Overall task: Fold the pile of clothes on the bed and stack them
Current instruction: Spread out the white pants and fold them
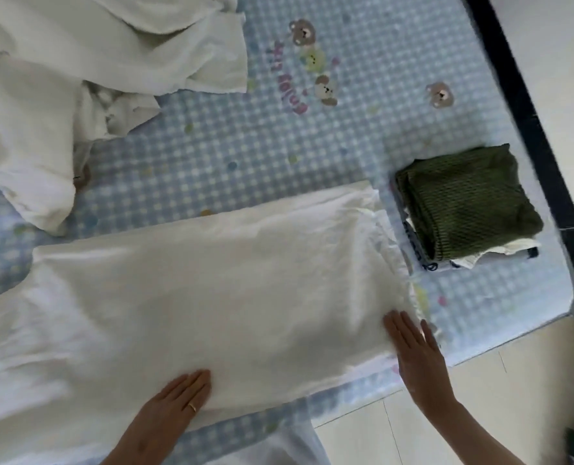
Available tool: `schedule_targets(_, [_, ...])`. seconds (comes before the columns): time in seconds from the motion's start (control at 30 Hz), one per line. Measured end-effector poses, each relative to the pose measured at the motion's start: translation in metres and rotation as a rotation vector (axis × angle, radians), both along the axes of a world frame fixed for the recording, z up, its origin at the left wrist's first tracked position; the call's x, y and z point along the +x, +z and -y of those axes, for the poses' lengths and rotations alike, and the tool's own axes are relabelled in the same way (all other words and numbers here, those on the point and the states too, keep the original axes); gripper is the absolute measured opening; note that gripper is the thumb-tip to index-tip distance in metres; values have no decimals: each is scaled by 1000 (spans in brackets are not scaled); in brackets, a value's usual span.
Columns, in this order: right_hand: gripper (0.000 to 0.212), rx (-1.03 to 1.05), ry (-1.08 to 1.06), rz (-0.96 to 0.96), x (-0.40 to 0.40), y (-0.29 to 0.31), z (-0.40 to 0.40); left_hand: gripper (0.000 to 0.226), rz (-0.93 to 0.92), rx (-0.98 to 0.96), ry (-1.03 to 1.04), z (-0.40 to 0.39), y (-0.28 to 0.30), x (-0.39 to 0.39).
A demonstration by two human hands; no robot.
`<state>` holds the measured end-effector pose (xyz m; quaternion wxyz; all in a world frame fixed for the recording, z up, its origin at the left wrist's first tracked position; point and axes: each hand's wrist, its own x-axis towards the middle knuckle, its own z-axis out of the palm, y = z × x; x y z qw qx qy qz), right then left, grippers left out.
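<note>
Your left hand point(174, 401) and right hand point(416, 355) both lie flat, fingers straight, on the white garment point(211, 280) spread at 6 o'clock on the bed point(245, 156), folded green knit point(466, 199) topping the stack at 3, unfolded white pile point(77, 62) at 10, sheet lettering blurred, unreadable.
</note>
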<state>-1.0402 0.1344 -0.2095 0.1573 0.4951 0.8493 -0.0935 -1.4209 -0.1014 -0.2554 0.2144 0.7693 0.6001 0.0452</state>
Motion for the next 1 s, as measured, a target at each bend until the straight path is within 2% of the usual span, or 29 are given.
schedule_targets(0.07, [55,30,45,-89,18,2,-12,44,-76,3,-66,-22,-2,16])
schedule_targets(0.17, [65,38,97,-168,47,2,-17,56,-182,29,-123,-52,5,32])
schedule_targets(0.23, [71,20,-20,-212,61,-2,-16,70,-110,66,-31,-88,16,45])
schedule_targets(0.27, [66,6,-138,-255,64,-4,-17,69,-60,100,26,-116,20,54])
schedule_targets(0.3, [54,14,-254,-307,64,-6,-17,62,-12,137,66,-149,23,65])
schedule_targets(0.37, [31,76,-369,-365,56,-11,-19,34,18,194,119,-223,24,85])
schedule_targets(0.4, [31,100,-377,-356,50,-13,-21,22,8,194,159,-261,22,94])
schedule_targets(0.57, [34,17,-518,-333,40,-18,-24,46,-80,-57,288,-390,1,112])
schedule_targets(0.63, [29,1,-578,-370,43,-20,-24,43,-101,-103,252,-412,-6,114])
schedule_targets(0.77, [27,5,-643,-407,46,-19,-27,34,-102,-51,301,-430,-4,117])
schedule_targets(0.9, [31,30,-664,-439,48,-18,-28,14,80,-67,361,-441,0,127])
schedule_targets(1.0, [32,64,-616,-401,53,-16,-28,13,226,-125,441,-451,1,136])
